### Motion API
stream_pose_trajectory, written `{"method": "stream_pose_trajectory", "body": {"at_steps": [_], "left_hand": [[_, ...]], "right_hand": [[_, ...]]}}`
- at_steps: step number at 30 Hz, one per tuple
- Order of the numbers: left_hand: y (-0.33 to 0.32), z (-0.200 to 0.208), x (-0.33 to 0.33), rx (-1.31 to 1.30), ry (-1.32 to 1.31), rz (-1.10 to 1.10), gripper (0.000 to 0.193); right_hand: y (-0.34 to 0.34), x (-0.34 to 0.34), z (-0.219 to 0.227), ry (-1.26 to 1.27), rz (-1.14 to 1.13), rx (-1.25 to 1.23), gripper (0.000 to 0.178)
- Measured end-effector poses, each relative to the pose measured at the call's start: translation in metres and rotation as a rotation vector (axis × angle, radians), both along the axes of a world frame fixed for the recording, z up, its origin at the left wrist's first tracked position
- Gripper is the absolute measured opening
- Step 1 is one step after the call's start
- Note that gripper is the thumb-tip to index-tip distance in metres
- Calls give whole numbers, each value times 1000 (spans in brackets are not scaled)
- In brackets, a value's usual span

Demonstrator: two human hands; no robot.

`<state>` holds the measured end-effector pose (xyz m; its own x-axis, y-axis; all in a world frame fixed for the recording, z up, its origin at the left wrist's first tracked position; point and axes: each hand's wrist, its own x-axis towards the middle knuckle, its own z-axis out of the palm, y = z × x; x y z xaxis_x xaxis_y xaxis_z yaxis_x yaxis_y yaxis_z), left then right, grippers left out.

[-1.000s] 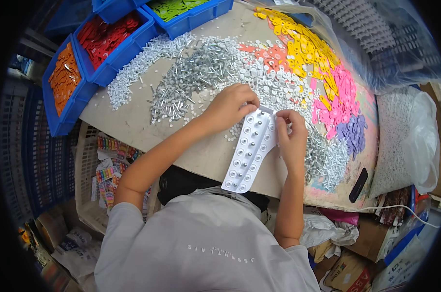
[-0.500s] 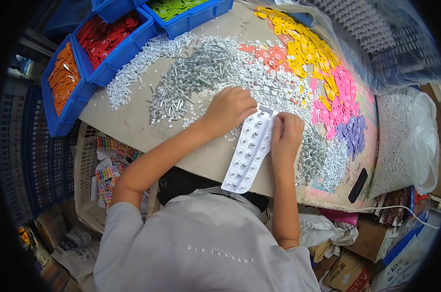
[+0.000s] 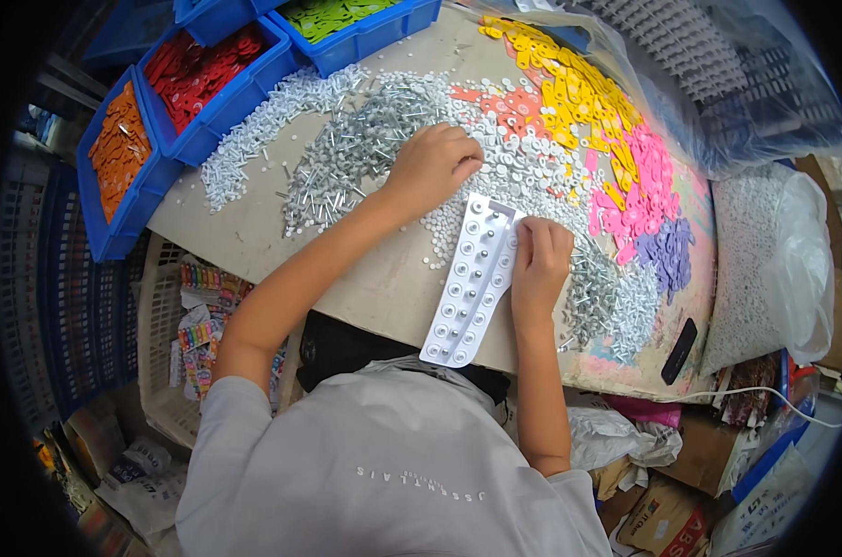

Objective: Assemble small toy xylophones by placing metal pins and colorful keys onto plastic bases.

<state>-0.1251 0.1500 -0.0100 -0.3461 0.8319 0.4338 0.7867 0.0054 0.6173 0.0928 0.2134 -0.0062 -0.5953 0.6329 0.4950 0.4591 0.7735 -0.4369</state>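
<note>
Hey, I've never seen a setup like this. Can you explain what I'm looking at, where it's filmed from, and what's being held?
There's no machine here, just a person's bare hands. The view comes from a fisheye camera on their head, looking down, so straight edges bend. On the table lie silver pins, white discs and yellow, pink and purple tabs; a blue bin holds red pieces. The right hand is at the right edge of a white tray with round cups; I can't tell how firmly it holds on. The left hand is by the discs; whether it pinches one is too small to see.
</note>
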Motion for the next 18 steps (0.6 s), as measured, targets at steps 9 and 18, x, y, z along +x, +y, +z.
{"method": "stream_pose_trajectory", "body": {"at_steps": [9,18], "left_hand": [[6,-18,-1,-5,146,-4,9],[-9,8,5,-58,-218,19,13]], "right_hand": [[7,-3,6,-21,-6,-109,7],[65,-27,8,-55,178,-256,12]]}}
